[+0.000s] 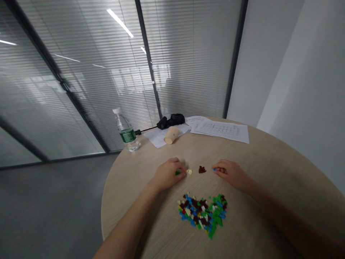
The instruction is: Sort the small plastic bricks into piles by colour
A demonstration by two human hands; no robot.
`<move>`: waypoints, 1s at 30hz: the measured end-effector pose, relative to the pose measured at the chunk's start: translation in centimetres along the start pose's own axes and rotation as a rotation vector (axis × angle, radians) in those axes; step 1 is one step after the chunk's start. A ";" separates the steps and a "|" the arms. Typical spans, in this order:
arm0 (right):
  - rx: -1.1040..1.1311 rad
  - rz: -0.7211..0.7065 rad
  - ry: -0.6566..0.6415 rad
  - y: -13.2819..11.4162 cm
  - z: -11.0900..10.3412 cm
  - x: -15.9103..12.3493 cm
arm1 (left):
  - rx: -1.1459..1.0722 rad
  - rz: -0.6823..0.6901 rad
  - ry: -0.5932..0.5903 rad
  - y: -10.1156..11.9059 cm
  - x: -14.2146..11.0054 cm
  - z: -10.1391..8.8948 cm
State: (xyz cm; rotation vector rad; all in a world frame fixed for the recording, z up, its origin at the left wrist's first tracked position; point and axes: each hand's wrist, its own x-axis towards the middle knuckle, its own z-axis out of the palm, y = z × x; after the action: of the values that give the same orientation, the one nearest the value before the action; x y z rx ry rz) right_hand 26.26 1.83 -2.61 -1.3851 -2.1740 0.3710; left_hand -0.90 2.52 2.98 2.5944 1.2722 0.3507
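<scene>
My left hand (169, 175) rests on the round wooden table (272, 176), with a small green plastic brick (178, 172) pinched at its fingertips. My right hand (231, 175) lies to the right, a small blue brick (215, 169) showing at its fingertips. Between the hands sit a little cluster of cream bricks (189, 172) and a small stack of dark red bricks (202, 169). Nearer me lies a heap of mixed bricks (202, 215) in green, blue, dark red, cream and yellow.
At the table's far side stand a water bottle (126, 131) and a paper cup (171, 135) on its side. Printed papers (221, 130) and a black bundle (171, 121) lie there too. Beyond the rim are a grey floor (48, 205) and a glass wall with blinds (81, 90).
</scene>
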 end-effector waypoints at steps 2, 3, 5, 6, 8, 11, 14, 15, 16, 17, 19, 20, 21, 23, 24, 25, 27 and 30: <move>-0.003 0.025 0.011 0.0 0.2 0.0 | -0.080 0.072 -0.027 0.5 -0.1 -0.5; -0.003 0.032 0.015 -0.1 0.3 0.0 | -0.136 0.118 -0.061 0.7 -0.2 -0.8; 0.003 0.045 0.029 -0.3 0.2 0.0 | -0.249 0.203 -0.172 1.2 -0.4 -1.3; 0.006 0.053 0.039 -0.3 0.2 0.0 | -0.296 0.230 -0.239 1.4 -0.5 -1.4; 0.008 0.063 0.059 -0.5 0.0 0.0 | -0.352 0.241 -0.358 1.6 -0.7 -1.6; -0.005 0.065 0.074 -0.8 -0.4 0.0 | -0.331 0.197 -0.445 1.6 -0.8 -1.4; -0.029 0.060 0.094 -1.0 -0.6 -0.1 | -0.278 0.174 -0.463 1.5 -0.7 -1.2; -0.035 0.061 0.101 -1.1 -0.7 -0.1 | -0.269 0.177 -0.459 1.5 -0.7 -1.2; -0.040 0.063 0.105 -1.2 -0.7 -0.1 | -0.264 0.184 -0.454 1.5 -0.7 -1.1; -0.046 0.067 0.105 -1.2 -0.8 -0.1 | -0.260 0.194 -0.446 1.5 -0.7 -1.1; -0.056 0.079 0.096 -1.3 -0.8 -0.2 | -0.249 0.212 -0.436 1.5 -0.7 -1.0; -0.059 0.086 0.092 -1.4 -0.8 -0.2 | -0.239 0.215 -0.433 1.6 -0.7 -1.0; -0.059 0.089 0.087 -1.4 -0.8 -0.2 | -0.227 0.216 -0.433 1.7 -0.7 -1.0; -0.056 0.091 0.081 -1.5 -0.7 -0.2 | -0.198 0.212 -0.436 1.9 -0.7 -0.9; -0.055 0.089 0.079 -1.5 -0.6 -0.2 | -0.185 0.211 -0.435 2.1 -0.7 -0.9; -0.054 0.088 0.078 -1.6 -0.6 -0.3 | -0.173 0.211 -0.435 2.2 -0.7 -1.0; -0.056 0.086 0.078 -1.7 -0.6 -0.3 | -0.155 0.212 -0.432 2.5 -0.8 -1.0; -0.056 0.074 0.075 -1.8 -0.7 -0.3 | -0.137 0.197 -0.427 2.7 -0.8 -1.0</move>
State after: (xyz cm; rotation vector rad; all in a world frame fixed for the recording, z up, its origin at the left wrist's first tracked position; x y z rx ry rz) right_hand 25.41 0.75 -1.22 -1.4897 -2.0918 0.2824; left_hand 0.28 0.35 4.70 2.4996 0.8231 -0.0822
